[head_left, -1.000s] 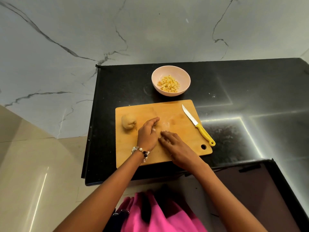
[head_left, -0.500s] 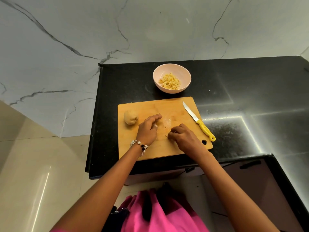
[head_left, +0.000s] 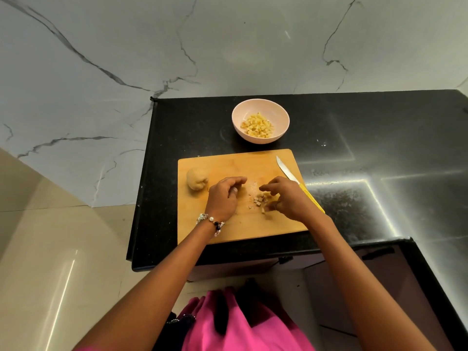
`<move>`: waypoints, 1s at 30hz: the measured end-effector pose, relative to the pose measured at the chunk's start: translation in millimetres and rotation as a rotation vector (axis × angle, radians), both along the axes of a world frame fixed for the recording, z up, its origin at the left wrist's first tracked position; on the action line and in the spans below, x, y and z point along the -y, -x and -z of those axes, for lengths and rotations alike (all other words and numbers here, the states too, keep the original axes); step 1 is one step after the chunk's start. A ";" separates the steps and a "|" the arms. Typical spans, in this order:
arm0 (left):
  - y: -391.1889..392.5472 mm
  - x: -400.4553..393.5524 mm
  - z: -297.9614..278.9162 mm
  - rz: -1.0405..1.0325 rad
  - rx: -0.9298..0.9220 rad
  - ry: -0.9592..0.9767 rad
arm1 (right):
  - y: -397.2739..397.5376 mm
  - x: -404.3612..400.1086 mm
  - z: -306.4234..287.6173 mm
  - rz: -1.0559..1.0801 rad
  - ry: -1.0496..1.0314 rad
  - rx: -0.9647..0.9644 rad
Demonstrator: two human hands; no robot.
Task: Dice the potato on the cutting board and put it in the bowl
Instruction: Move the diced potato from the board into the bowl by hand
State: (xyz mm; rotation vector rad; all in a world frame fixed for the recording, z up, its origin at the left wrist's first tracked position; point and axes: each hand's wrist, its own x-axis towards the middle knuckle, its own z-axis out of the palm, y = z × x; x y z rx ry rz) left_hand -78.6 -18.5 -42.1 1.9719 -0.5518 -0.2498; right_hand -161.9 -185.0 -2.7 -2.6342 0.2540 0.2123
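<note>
A small cluster of diced potato pieces (head_left: 260, 200) lies near the middle of the cutting board (head_left: 228, 231), probably gathered there so that one scoop can carry them off. Just left of the cluster on the board, the left hand (head_left: 224, 198) stands on its edge with fingers curled inward like a wall; it appears to hold nothing, though the palm side is hidden. Just right of the cluster, the right hand (head_left: 286, 198) hovers with fingers bent loosely over the pieces, touching or nearly touching them; whether any piece is pinched cannot be told. Between them the two hands seem set to sweep the dice together.

Near the board's left edge sits the uncut potato piece (head_left: 197, 181), well apart from the cluster, likely parked out of the way until its turn. At the board's right edge the knife (head_left: 291, 174) lies blade pointing away from the person, its yellow handle partly behind the right wrist, put down to free both hands. Just beyond the board's far edge stands the pink bowl (head_left: 238, 124), already holding diced potato, close enough for a short carry. The board rests on a black countertop (head_left: 379, 138).
</note>
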 end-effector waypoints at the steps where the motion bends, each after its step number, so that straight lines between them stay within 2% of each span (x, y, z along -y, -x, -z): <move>1: -0.4 1.3 0.3 -0.020 -0.013 0.007 | -0.8 -0.7 2.2 -0.038 0.050 -0.051; 8: -7.6 -1.4 2.2 -0.071 -0.262 0.116 | -14.7 -20.1 8.2 -0.080 -0.036 0.019; 11: -9.8 -4.6 2.8 -0.057 -0.322 0.155 | -16.2 -22.8 12.3 -0.062 0.013 0.130; 16: -8.6 -2.6 2.3 -0.072 -0.329 0.177 | 3.6 -40.2 20.3 -0.277 0.262 0.133; 21: -7.3 -0.7 2.2 -0.101 -0.333 0.180 | 11.8 -42.5 30.3 -0.300 0.335 0.336; 26: -5.7 -1.9 0.3 -0.107 -0.318 0.170 | 11.9 -34.8 28.1 -0.335 0.419 0.329; 30: -4.8 -1.5 -0.1 -0.114 -0.291 0.157 | 8.1 -38.3 28.5 -0.278 0.422 0.316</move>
